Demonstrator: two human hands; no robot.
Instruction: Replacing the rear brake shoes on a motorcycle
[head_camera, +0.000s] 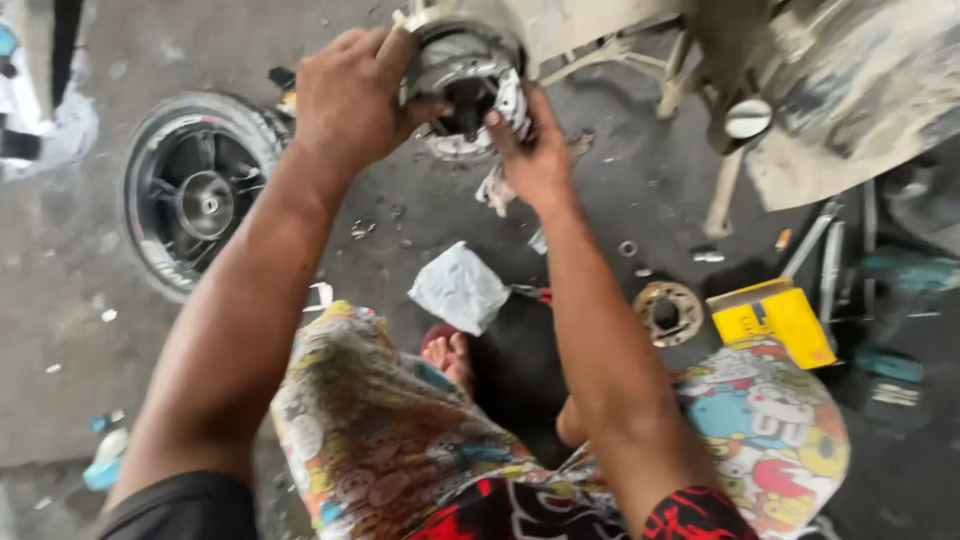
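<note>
Both hands up at a round metal hub (466, 85) on the underside of a raised scooter (850, 90). Left hand (350, 95) cupped over the hub's left rim, fingers (375, 45) curled and closed around the edge, thumb pressed in toward the dark centre, apparently to steady the part. Right hand (535, 150) against the lower right rim, fingers (505, 125) bent and pinching at the edge beside the centre hole; whether anything small sits between them, hard to tell. Hub directly between the two sets of fingers, touching both, still mounted on the machine rather than lying loose.

Below the right fingers, a crumpled rag (495, 188) hanging just under the hub. Further below, on the concrete floor (60, 330), a white plastic bag (458, 288), a small washer (627, 248) and other bits of hardware. Well to the left of the left fingers, a removed wheel (195, 195) lying flat with its tyre on. Down and right of the right fingers, a rusty round disc (668, 312) just beside a yellow box (775, 320), with long tools (830, 250) past it. Knees in patterned shorts (390, 430) close under the forearms, crowding the space beneath; stand legs (725, 195) to the right of the hub narrowing access from that side.
</note>
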